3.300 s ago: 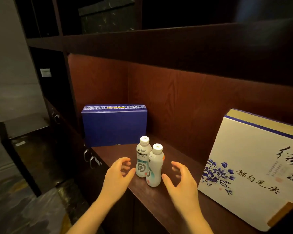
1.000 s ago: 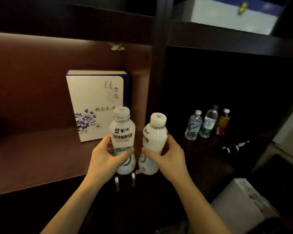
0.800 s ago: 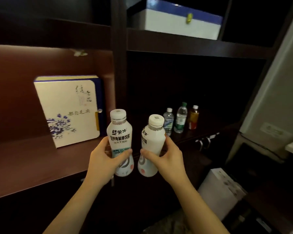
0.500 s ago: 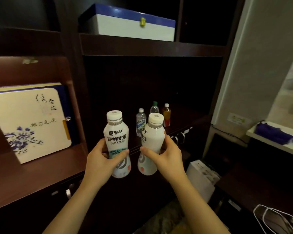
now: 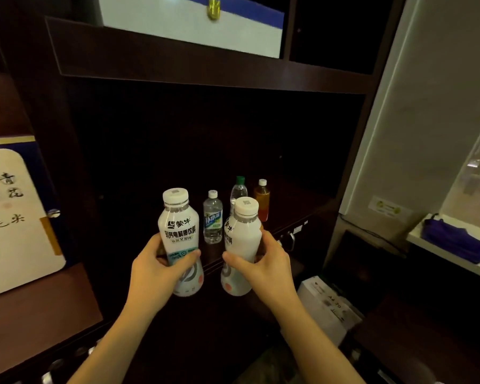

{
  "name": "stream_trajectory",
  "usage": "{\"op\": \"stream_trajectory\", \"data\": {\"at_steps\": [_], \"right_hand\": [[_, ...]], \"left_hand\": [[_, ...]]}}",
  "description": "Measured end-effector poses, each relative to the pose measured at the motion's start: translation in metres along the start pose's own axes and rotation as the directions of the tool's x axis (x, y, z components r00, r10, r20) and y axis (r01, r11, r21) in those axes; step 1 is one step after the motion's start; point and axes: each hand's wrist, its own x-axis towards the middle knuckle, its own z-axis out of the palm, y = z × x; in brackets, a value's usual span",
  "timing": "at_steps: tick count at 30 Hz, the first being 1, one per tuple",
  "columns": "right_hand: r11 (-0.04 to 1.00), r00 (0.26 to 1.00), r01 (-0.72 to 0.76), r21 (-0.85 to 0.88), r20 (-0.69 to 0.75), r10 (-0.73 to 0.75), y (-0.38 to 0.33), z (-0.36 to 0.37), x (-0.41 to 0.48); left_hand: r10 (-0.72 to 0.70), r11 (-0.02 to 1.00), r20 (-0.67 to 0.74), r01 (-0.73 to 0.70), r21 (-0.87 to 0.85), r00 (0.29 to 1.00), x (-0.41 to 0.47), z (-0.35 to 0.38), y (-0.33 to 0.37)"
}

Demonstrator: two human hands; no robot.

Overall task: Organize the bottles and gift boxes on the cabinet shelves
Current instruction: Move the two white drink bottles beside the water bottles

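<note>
Closer now: dark shelf [image 5: 288, 209], three bottles [image 5: 212, 217].

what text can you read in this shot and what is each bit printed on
"蒙牛" and "乳清电解质饮料": label of the white bottle in the left hand.
"青花" and "毛尖": calligraphy on the white gift box at left, cut off by the frame edge.
White bottle in the right hand: label turned away, only partly readable.
Small water bottle: blue label too blurred.
Cardboard box below: print too small.

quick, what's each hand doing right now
Left hand: closed around a white plastic drink bottle with a teal-banded label, held upright.
Right hand: closed around a second white plastic drink bottle, also upright.
</note>
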Motion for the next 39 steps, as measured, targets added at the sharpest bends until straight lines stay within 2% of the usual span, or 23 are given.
{"op": "stream_trajectory", "data": {"at_steps": [16,22,26,39], "right_hand": [[0.998,0.978,-0.066,-0.014,0.198,0.067,0.062,0.09,0.124],[0.997,0.955,-0.077,0.029,0.29,0.065,0.083,0.125,0.158],[0.996,0.937,-0.081,0.029,0.343,0.066,0.1,0.143,0.176],[0.985,0.855,-0.173,0.023,0.499,0.138,0.153,0.176,0.211]], "left_hand": [[-0.178,0.983,-0.155,0.182,0.013,0.972,0.088,-0.007,-0.088],[-0.289,0.957,-0.251,0.287,-0.048,0.924,0.105,0.0,-0.113],[-0.343,0.935,-0.309,0.352,-0.028,0.887,0.117,0.008,-0.127],[-0.394,0.892,-0.446,0.45,0.024,0.804,0.116,0.023,-0.161]]}}
